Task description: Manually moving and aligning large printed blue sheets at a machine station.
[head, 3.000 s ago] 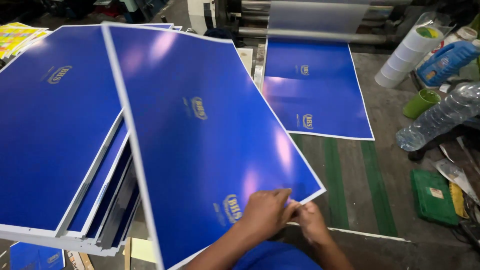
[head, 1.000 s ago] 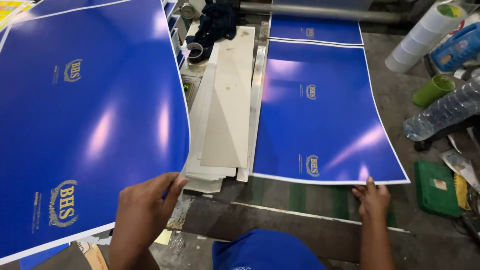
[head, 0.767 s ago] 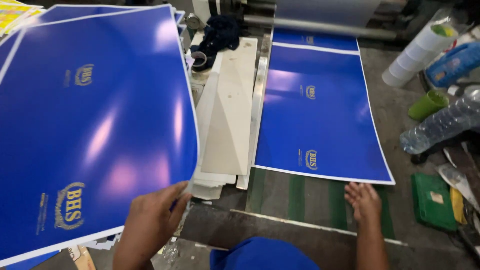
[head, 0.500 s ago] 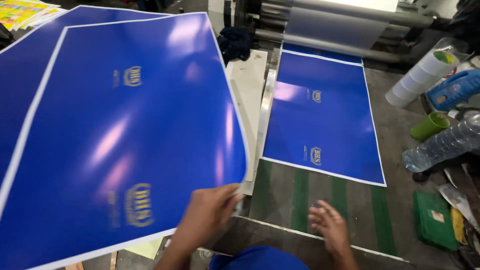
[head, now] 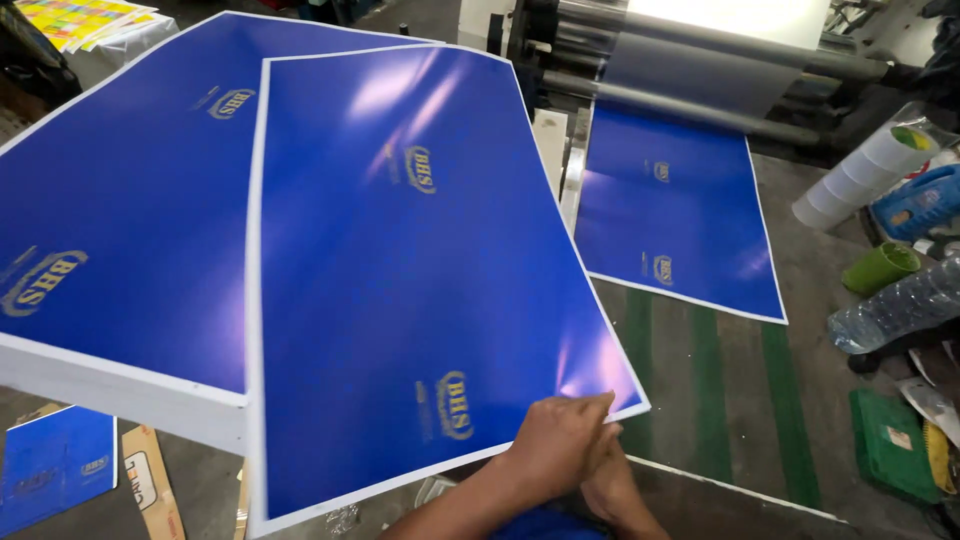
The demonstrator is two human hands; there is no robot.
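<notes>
A thick stack of glossy blue printed sheets [head: 120,260] with white borders fills the view from nine to eleven o'clock, its white edge showing along the lower left. Lying askew over it, from the centre down to six o'clock, is the top blue sheet [head: 420,280], white-margined, with a small gold oval emblem near its upper middle and another near its lower edge. The left hand [head: 555,440] grips this sheet at its lower right corner, fingers curled over the face of the sheet at about five o'clock. The right hand [head: 610,485] sits just beneath and against the left, mostly hidden by it; whether it pinches the sheet's edge cannot be told.

At one o'clock another blue sheet [head: 680,210] lies flat on the grey-green feed table [head: 720,400], well apart from the hands, its far end under the metal rollers [head: 700,80] of a machine at twelve o'clock. It carries two small gold emblems too.

At three o'clock, along the right edge, stand a white roll of tape [head: 860,175], a blue jug [head: 920,200], a green cup [head: 880,268] lying on its side, and a clear plastic bottle [head: 895,310] lying on its side. At four o'clock lies a flat green box [head: 895,445]. At eight o'clock a small blue printed piece [head: 55,465] lies on the floor beside a strip of brown cardboard [head: 150,490]. At eleven o'clock, far off, is a multicoloured printed sheet [head: 85,20].
</notes>
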